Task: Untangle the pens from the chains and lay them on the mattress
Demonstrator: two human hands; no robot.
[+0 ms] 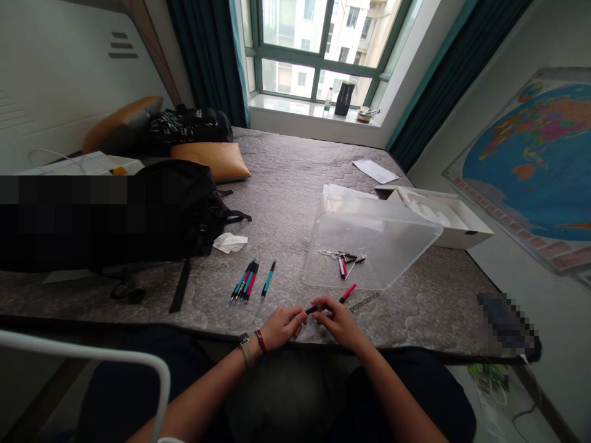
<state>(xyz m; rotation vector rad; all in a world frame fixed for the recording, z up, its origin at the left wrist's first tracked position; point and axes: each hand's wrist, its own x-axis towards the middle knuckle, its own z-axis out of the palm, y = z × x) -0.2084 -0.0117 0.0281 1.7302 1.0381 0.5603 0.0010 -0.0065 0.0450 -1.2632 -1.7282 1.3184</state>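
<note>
My left hand (284, 326) and my right hand (339, 321) meet near the front edge of the mattress. Between their fingertips is a slim black pen part (313, 309), pinched from both sides; its ends are partly hidden by the fingers. Just beyond my right hand lies a red pen barrel (348, 293). Ahead of it, a clear plastic bin (397, 246) holds loose pen parts (344, 261) in black, white, red and silver. To the left of my hands lies a bunch of teal and red pens (244, 282), with a single teal pen (268, 280) beside it.
A black backpack (184, 203) and a crumpled tissue (229, 242) lie at the left, with an orange cushion (212, 161) behind. An open white box (443, 212) stands right of the bin. A white tubular frame (92, 347) crosses the lower left.
</note>
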